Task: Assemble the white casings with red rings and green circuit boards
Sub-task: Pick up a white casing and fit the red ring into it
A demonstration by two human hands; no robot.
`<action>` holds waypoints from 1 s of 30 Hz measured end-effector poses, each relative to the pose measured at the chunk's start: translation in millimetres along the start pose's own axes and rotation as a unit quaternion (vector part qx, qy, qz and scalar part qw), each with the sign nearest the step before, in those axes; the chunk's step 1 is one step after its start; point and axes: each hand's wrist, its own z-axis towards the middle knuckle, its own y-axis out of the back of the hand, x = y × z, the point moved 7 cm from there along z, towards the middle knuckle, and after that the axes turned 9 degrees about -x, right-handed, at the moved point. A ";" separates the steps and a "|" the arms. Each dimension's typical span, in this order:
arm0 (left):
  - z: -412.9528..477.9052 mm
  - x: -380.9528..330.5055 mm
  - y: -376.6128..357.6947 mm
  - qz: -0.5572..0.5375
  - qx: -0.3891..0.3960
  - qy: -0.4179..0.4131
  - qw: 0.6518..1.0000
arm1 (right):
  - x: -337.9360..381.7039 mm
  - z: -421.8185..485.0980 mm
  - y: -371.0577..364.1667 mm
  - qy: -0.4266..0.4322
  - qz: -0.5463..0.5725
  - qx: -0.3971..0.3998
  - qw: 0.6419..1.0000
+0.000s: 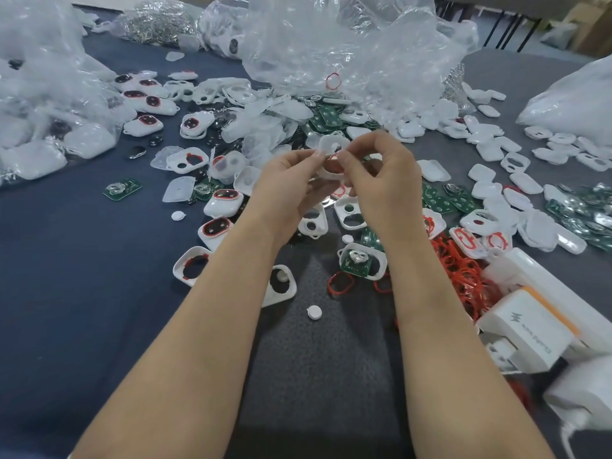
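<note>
Clear plastic bags of white parts crowd the dark surface at ten o'clock from the hands. Just beside them lie closed casings ringed in red. A lone green circuit board rests at nine o'clock. Above the middle of the surface, the left hand and the right hand meet. Each grip is a fingertip pinch on one white casing with a round hole, a trace of red showing just under it. At six o'clock from the hands sit a casing holding a green board, a loose red ring and a small white disc. A heap of red rings lies at four o'clock, touching white boxes; one bears a grey lightning-bolt mark and a line of print too blurred to read. More green boards spread at three o'clock.
</note>
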 end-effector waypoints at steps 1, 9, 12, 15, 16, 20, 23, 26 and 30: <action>-0.7 0.0 -1.4 0.000 0.006 0.002 1.000 | -1.3 0.5 -1.2 0.000 0.001 0.003 1.000; -2.9 0.8 -2.6 0.017 0.020 0.003 1.000 | -4.2 2.1 -5.4 0.007 0.000 0.020 1.000; -3.1 0.2 -1.4 0.023 0.016 0.000 1.000 | -5.6 2.1 -7.2 0.010 0.000 0.028 1.000; -2.7 0.4 -0.3 0.028 0.014 0.003 1.000 | -6.0 1.6 -8.8 0.013 0.006 0.037 0.999; -2.9 0.3 -0.1 0.035 0.015 0.002 0.999 | -5.9 1.4 -8.8 0.016 0.005 0.039 0.999; -4.4 0.1 0.0 0.081 0.016 -0.011 0.997 | -7.1 1.2 -7.7 0.026 -0.005 0.051 0.998; -3.8 1.4 0.0 0.094 0.010 -0.008 0.995 | -6.6 1.2 -7.1 0.040 -0.020 0.049 0.998; -5.2 3.0 -1.8 0.085 0.024 0.011 0.996 | -6.4 2.7 -6.4 0.044 -0.029 0.043 0.998; -7.2 3.2 -2.6 0.084 0.022 0.020 0.996 | -8.5 3.3 -6.8 0.040 -0.030 0.055 0.997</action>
